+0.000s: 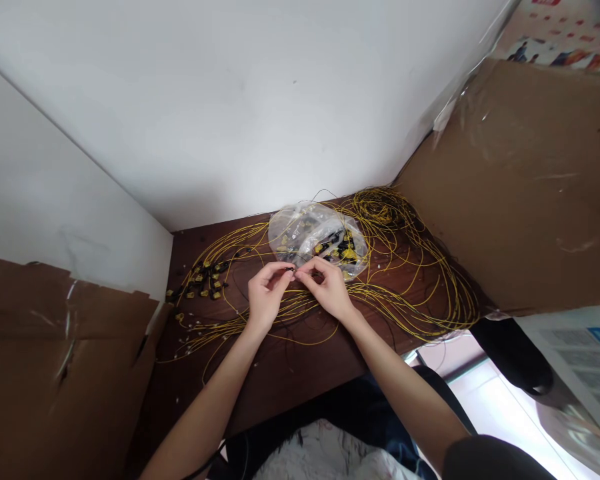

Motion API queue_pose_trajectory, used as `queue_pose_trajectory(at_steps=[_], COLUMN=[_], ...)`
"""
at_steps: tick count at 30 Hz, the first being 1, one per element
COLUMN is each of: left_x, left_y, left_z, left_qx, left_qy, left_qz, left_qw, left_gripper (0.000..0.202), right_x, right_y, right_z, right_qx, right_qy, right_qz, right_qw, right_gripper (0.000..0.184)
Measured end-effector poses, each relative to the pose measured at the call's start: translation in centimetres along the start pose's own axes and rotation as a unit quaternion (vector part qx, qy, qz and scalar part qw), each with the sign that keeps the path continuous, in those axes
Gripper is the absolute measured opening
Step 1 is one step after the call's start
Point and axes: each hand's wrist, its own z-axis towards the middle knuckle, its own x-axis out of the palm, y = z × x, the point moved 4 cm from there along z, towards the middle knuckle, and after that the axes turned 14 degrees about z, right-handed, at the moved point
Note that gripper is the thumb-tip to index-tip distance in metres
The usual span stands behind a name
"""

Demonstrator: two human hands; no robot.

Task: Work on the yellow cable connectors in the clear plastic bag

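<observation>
My left hand [266, 291] and my right hand [326, 285] meet over the middle of a dark wooden desk [290, 373]. Both pinch a small dark piece [291, 270] between their fingertips; it is too small to name. Thin yellow wires [410, 267] lie in loops all over the desk under and around my hands. Just behind my fingers sits a clear plastic bag [315, 237] holding several small yellow and black parts. More of these parts [205, 280] lie in a cluster left of my left hand.
White walls close the desk at the back and left. Brown cardboard sheets stand at the left [55, 360] and right [520, 193]. A black object [515, 353] lies at the desk's right end. My lap is below the front edge.
</observation>
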Motion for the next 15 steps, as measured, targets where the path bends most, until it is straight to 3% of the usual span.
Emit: queue_pose_trajectory(at_steps=[4,7,15], left_x=[0.0,-0.1,-0.5], left_y=[-0.1,0.0,0.4], left_z=[0.0,0.1,0.4], left_qx=[-0.007,-0.007,-0.034], left_qy=[-0.002,-0.012,-0.039], left_qz=[-0.013,-0.023,-0.072], left_qw=[1.000,1.000,0.996], left_gripper=[0.015,0.014,0.018], right_x=[0.4,0.6,0.5], right_y=[-1.5,-1.9,-1.7], right_z=[-0.1,-0.1,-0.1], right_qx=[0.079,0.100,0.094], right_qy=[0.013,0.013,0.012], right_qz=[0.107,0.159,0.112], right_qw=[0.991,0.982,0.989], right_gripper=[0.018,0.020,0.021])
